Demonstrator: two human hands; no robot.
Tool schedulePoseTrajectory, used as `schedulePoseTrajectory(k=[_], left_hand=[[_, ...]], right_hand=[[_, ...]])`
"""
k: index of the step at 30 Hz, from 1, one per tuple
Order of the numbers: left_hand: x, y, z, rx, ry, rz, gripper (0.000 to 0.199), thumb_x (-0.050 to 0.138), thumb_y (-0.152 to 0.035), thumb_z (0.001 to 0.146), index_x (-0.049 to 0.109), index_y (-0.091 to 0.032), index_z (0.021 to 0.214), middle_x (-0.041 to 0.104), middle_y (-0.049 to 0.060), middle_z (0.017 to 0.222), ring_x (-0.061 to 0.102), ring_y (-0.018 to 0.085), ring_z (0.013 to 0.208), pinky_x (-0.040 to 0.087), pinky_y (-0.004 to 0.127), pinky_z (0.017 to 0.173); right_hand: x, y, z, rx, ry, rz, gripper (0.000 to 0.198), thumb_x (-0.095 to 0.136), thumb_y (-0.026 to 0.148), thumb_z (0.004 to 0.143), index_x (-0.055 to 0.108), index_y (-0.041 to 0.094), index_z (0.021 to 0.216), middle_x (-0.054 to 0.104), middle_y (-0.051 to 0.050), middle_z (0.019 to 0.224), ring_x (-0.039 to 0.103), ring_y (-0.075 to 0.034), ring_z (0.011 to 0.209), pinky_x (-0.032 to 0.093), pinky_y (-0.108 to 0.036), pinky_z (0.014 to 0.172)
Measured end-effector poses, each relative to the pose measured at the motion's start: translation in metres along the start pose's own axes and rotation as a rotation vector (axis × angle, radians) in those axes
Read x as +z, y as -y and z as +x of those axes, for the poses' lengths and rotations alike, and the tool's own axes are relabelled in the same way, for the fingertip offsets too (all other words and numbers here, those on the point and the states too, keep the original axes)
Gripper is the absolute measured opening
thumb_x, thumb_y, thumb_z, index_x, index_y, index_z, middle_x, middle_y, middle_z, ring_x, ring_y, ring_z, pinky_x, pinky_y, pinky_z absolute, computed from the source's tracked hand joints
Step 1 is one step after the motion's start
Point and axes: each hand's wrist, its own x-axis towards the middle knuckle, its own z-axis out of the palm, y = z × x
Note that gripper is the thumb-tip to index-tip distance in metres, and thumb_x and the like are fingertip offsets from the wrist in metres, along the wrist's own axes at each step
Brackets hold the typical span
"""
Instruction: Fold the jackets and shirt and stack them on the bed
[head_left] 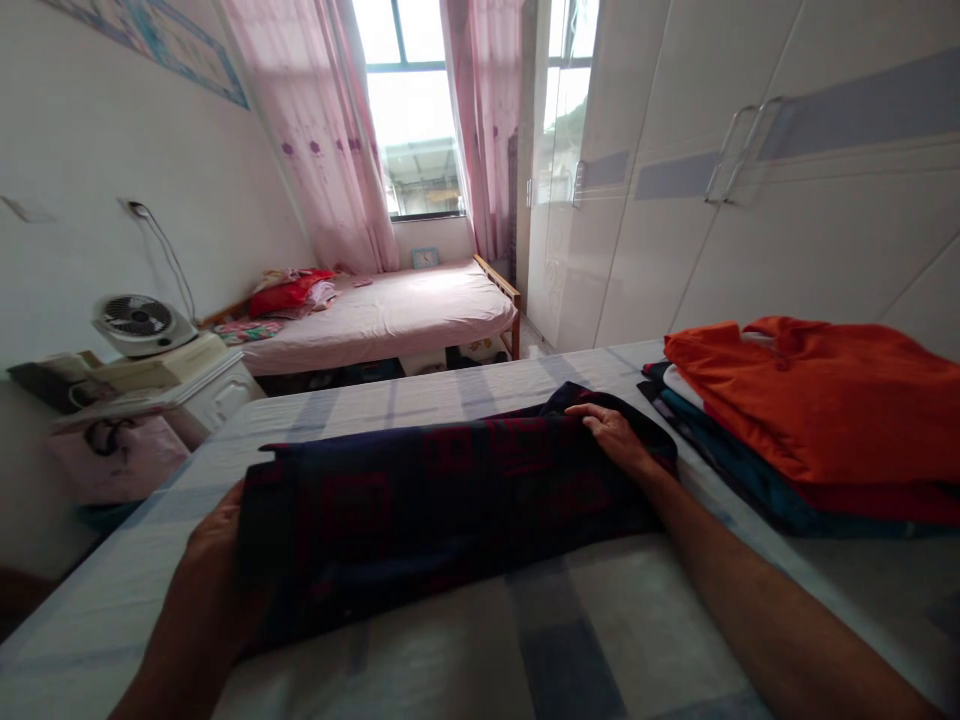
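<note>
A folded dark navy shirt with red square patterns lies lengthwise across the bed in front of me. My left hand grips its left end, the fingers partly hidden behind the cloth. At the upper right part of the shirt, by what looks like the collar, my right hand holds the fabric with its fingers bent over it. To the right of that hand is a stack of folded clothes, with an orange shirt on top and dark teal cloth below.
The bed sheet is pale with blue-grey checks. Beyond it stands a second bed with red cloth piled on it. A small fan sits on a cabinet at left. White wardrobe doors line the right side.
</note>
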Motion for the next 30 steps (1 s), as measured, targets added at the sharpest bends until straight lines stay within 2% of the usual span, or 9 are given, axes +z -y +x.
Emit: schedulePoseTrajectory(k=[2, 5, 8, 12, 16, 20, 23, 26, 30], left_hand=[[0.014, 0.012, 0.004, -0.241, -0.071, -0.083, 0.044, 0.026, -0.044, 0.091, 0.059, -0.028, 0.116, 0.07, 0.006, 0.094, 0.065, 0.029, 0.095, 0.055, 0.046, 0.075], [0.035, 0.012, 0.008, -0.6, -0.006, -0.223, 0.056, 0.025, -0.055, 0.089, 0.064, -0.018, 0.104, 0.071, 0.009, 0.095, 0.067, 0.028, 0.091, 0.056, 0.042, 0.074], [0.044, 0.004, 0.014, -0.738, 0.117, -0.153, 0.063, 0.041, -0.067, 0.077, 0.067, -0.015, 0.099, 0.066, 0.013, 0.108, 0.063, 0.031, 0.102, 0.05, 0.042, 0.089], [0.045, -0.001, 0.023, -0.699, 0.162, 0.024, 0.065, 0.041, -0.066, 0.078, 0.066, -0.012, 0.103, 0.063, 0.016, 0.11, 0.062, 0.033, 0.099, 0.047, 0.045, 0.088], [0.051, 0.0, 0.026, -0.599, 0.154, 0.055, 0.047, 0.047, -0.045, 0.081, 0.061, -0.013, 0.112, 0.065, 0.013, 0.11, 0.062, 0.029, 0.1, 0.048, 0.04, 0.087], [0.053, -0.001, 0.018, -0.536, -0.025, 0.037, 0.04, 0.042, -0.032, 0.084, 0.057, -0.017, 0.118, 0.063, 0.01, 0.11, 0.061, 0.024, 0.1, 0.048, 0.035, 0.089], [0.052, -0.004, 0.008, -0.502, -0.182, 0.074, 0.038, 0.043, -0.032, 0.085, 0.057, -0.019, 0.118, 0.061, 0.008, 0.104, 0.061, 0.023, 0.092, 0.049, 0.037, 0.086], [0.052, -0.007, 0.001, -0.474, -0.158, 0.231, 0.039, 0.039, -0.032, 0.087, 0.06, -0.016, 0.115, 0.058, 0.012, 0.109, 0.06, 0.026, 0.096, 0.048, 0.039, 0.087], [0.062, -0.011, -0.006, -0.171, -0.038, 0.401, 0.048, 0.032, -0.037, 0.09, 0.057, -0.013, 0.124, 0.036, 0.017, 0.144, 0.033, 0.034, 0.133, 0.032, 0.049, 0.106]], right_hand=[[0.001, 0.003, 0.0, -0.055, 0.018, 0.009, 0.035, 0.039, 0.03, 0.084, 0.07, 0.024, 0.098, 0.069, -0.002, 0.106, 0.06, -0.02, 0.103, 0.041, -0.034, 0.096], [0.004, 0.003, 0.0, -0.127, 0.041, -0.037, 0.032, 0.043, 0.037, 0.085, 0.069, 0.024, 0.097, 0.067, -0.004, 0.107, 0.058, -0.021, 0.105, 0.039, -0.036, 0.098], [0.008, -0.003, 0.001, -0.176, 0.039, -0.119, 0.026, 0.051, 0.035, 0.08, 0.069, 0.023, 0.094, 0.066, -0.005, 0.105, 0.059, -0.022, 0.103, 0.041, -0.037, 0.096], [0.012, -0.01, 0.002, -0.177, 0.03, -0.168, 0.02, 0.05, 0.03, 0.078, 0.067, 0.022, 0.084, 0.066, -0.006, 0.107, 0.058, -0.022, 0.105, 0.04, -0.038, 0.097], [0.01, -0.012, 0.004, -0.161, -0.021, -0.185, 0.018, 0.048, 0.028, 0.078, 0.065, 0.023, 0.08, 0.066, -0.006, 0.108, 0.058, -0.022, 0.106, 0.04, -0.039, 0.098], [0.007, 0.002, 0.001, -0.249, -0.157, -0.283, 0.02, 0.045, 0.024, 0.082, 0.064, 0.021, 0.081, 0.065, -0.008, 0.11, 0.056, -0.024, 0.11, 0.04, -0.041, 0.097], [0.011, 0.023, -0.009, -0.387, -0.205, -0.37, 0.024, 0.044, 0.026, 0.087, 0.064, 0.021, 0.101, 0.06, -0.008, 0.124, 0.047, -0.025, 0.122, 0.035, -0.043, 0.101], [0.027, 0.04, -0.023, -0.515, -0.045, -0.47, 0.037, 0.044, 0.034, 0.091, 0.056, 0.023, 0.124, 0.049, -0.007, 0.138, 0.034, -0.025, 0.134, 0.027, -0.045, 0.106], [0.052, 0.042, -0.035, -0.457, 0.28, -0.598, 0.046, 0.037, 0.044, 0.093, 0.051, 0.024, 0.132, 0.043, -0.006, 0.143, 0.031, -0.027, 0.136, 0.026, -0.046, 0.107]])
